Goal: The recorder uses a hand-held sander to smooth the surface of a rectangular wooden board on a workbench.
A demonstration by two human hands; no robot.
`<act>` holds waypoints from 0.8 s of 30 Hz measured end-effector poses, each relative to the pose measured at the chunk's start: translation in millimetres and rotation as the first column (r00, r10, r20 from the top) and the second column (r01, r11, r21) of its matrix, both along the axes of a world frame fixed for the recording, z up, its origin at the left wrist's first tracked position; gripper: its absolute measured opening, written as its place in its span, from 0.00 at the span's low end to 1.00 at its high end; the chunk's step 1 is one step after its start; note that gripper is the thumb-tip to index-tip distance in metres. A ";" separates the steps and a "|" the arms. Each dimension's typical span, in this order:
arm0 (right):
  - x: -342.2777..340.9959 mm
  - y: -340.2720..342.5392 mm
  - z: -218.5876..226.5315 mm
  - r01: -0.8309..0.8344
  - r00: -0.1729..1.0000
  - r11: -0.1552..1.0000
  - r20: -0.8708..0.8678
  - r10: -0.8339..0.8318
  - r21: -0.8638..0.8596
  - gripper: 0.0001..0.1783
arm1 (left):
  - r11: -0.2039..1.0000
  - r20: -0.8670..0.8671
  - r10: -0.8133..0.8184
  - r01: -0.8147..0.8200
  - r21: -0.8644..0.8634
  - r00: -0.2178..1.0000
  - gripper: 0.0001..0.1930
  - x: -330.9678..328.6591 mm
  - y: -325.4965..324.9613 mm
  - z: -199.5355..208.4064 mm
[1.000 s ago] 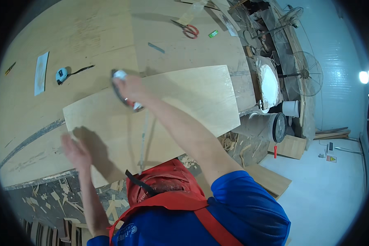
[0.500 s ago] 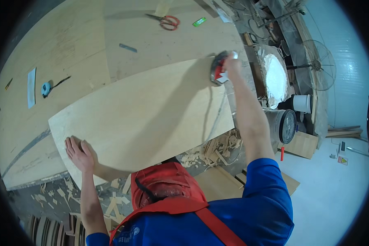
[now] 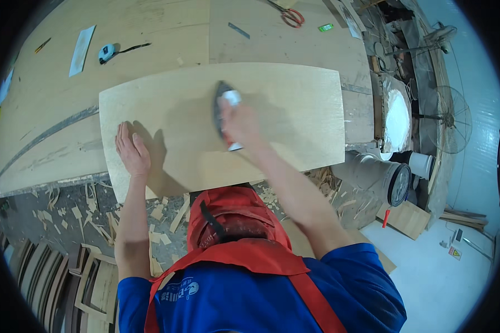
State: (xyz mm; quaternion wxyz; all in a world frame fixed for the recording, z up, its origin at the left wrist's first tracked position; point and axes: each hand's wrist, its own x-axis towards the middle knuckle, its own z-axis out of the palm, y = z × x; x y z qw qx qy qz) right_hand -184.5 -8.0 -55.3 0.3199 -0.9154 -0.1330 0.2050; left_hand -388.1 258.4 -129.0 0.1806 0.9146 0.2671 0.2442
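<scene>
A pale wooden panel (image 3: 300,116) with a bowed far edge lies on the workbench, its near edge jutting past the bench toward me. My right hand (image 3: 241,123) is wrapped round the handle of a red, white and dark iron (image 3: 219,114), which rests on the panel's middle with its pointed end away from me. The fingers are partly blurred. Flat on the panel's left end, my left hand (image 3: 134,154) presses down with fingers stretched out and holds nothing.
Farther back on the bench (image 3: 166,33) lie a blue tape measure (image 3: 106,53), a white strip (image 3: 83,51), red-handled scissors (image 3: 292,18) and a small metal ruler (image 3: 239,30). Buckets (image 3: 399,184) and a fan (image 3: 453,119) stand at right. Wood scraps (image 3: 161,238) litter the floor.
My right hand has brought the iron from the panel's far right corner leftward to its middle. The view has shifted and turned; my left hand stays on the panel's left end.
</scene>
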 end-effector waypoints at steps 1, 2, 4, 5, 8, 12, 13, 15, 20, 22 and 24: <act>-22.0 27.0 1.4 0.011 0.992 0.997 -0.123 -0.002 0.076 0.38 | 1.000 0.005 0.003 -0.003 -0.001 1.000 0.27 -1.3 1.7 -2.4; -41.8 55.4 4.4 -0.061 0.991 0.996 -0.114 0.067 0.060 0.36 | 0.999 0.041 -0.001 0.003 -0.047 0.999 0.27 -3.9 5.8 -5.8; -70.6 93.5 26.5 -0.236 0.960 0.970 -0.140 0.242 0.058 0.33 | 0.989 0.111 -0.003 0.019 -0.144 0.994 0.27 -13.2 12.8 -12.3; -78.1 100.2 37.9 -0.341 0.922 0.937 -0.170 0.349 0.072 0.33 | 0.989 0.115 0.004 0.013 -0.150 0.993 0.27 -17.9 12.2 -15.0; -78.0 82.4 41.2 -0.379 0.906 0.925 -0.204 0.371 0.000 0.33 | 0.998 -0.009 -0.001 0.001 -0.057 1.000 0.27 -19.5 15.2 -17.9; -35.9 -9.7 44.0 -0.148 0.970 0.964 -0.221 0.098 -0.220 0.34 | 0.998 -0.018 0.048 -0.047 0.032 0.999 0.25 -4.7 -1.3 0.6; -22.9 -39.0 34.7 -0.020 0.995 0.954 -0.094 -0.009 -0.298 0.35 | 0.998 -0.010 0.051 -0.051 0.023 0.999 0.25 -2.6 -0.9 3.4; 4.7 -97.7 31.0 0.059 0.988 0.959 0.153 -0.017 -0.275 0.36 | 0.997 -0.033 0.054 -0.052 0.049 0.998 0.25 -1.0 -1.8 8.0; 29.9 -117.9 32.9 0.171 0.974 0.945 -0.095 -0.204 -0.279 0.32 | 0.992 -0.097 0.083 -0.073 0.103 0.992 0.26 1.0 -6.7 8.9; 8.2 -106.4 15.9 0.002 0.999 0.976 0.046 0.008 -0.218 0.30 | 0.990 -0.106 0.077 -0.063 0.127 0.991 0.25 1.1 -8.9 9.2; -15.0 -75.3 -14.7 -0.132 0.988 0.957 0.050 0.149 -0.257 0.27 | 0.985 -0.111 0.060 -0.041 0.170 0.992 0.25 15.5 -15.0 9.8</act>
